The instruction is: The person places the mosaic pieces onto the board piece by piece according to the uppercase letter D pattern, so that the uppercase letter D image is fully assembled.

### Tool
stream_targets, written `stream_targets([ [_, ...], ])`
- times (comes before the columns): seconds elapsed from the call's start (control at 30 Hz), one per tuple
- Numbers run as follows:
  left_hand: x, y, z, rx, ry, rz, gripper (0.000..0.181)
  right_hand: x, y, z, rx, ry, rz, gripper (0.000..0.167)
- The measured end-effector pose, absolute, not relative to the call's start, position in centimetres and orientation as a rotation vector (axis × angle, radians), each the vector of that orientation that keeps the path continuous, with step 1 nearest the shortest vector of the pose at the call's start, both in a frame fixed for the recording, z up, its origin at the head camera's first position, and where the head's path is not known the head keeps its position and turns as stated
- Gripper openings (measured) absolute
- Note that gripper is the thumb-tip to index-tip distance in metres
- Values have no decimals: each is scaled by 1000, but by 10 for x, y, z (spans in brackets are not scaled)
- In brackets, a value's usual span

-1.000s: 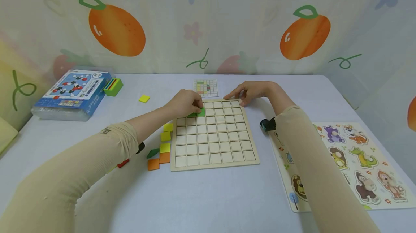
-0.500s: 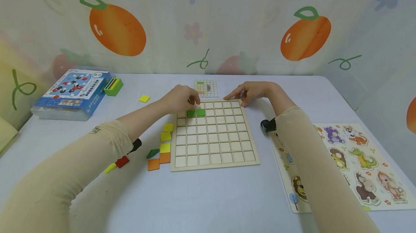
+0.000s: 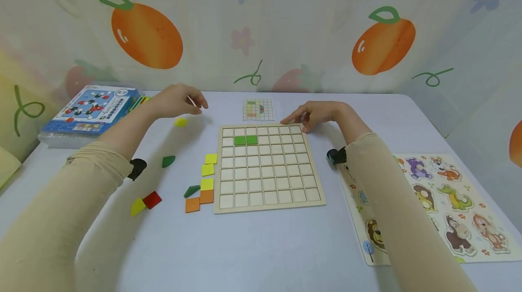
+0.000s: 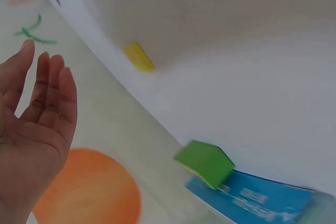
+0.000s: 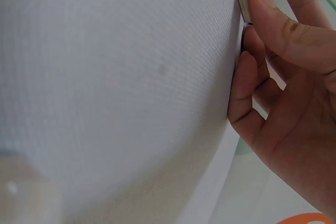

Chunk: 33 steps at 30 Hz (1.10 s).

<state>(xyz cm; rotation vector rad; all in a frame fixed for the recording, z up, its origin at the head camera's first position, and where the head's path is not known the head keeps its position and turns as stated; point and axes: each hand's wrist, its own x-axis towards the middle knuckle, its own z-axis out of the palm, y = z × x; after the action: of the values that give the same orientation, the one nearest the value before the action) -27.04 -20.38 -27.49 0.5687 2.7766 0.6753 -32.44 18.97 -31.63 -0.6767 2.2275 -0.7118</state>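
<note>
My left hand (image 3: 177, 100) hovers over the back left of the table, fingers loosely bent and apart. Nothing is between them in the left wrist view, where a yellow tile (image 4: 138, 57) lies on the table beyond the hand. The wooden grid board (image 3: 271, 214) lies flat in the middle, with two green square tiles (image 3: 246, 140) side by side in its second row. At the board's far right corner my right hand (image 3: 322, 113) grips the edge between thumb and index finger. The right wrist view shows the thumb (image 5: 289, 35) against the board's rim, the other fingers curled.
Left of the board lie yellow squares (image 3: 208, 170), orange squares (image 3: 193, 205), dark green pieces (image 3: 168, 161), a red square (image 3: 152, 200) and a yellow piece (image 3: 138, 207). A pattern card (image 3: 267, 110) sits behind. A blue box (image 3: 94, 108) stands back left; an animal puzzle (image 3: 440, 210) lies right.
My left hand has let go of the green tiles on the board and moved left and back, away from it. The right hand stays at the board's corner.
</note>
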Motion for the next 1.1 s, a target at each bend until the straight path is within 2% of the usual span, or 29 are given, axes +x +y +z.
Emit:
stream_targets([
  [0.4,-275,-262,-290,436,2691,693,34,-323,188,-314,-677,2213,-725,64],
  [0.53,-275,-266,-297,392,2641,668,39,-324,189,-315,-677,2215,-722,63],
  [1.1,-271,-268,-316,332,2641,737,38,-323,189,-314,-664,2214,-726,64],
])
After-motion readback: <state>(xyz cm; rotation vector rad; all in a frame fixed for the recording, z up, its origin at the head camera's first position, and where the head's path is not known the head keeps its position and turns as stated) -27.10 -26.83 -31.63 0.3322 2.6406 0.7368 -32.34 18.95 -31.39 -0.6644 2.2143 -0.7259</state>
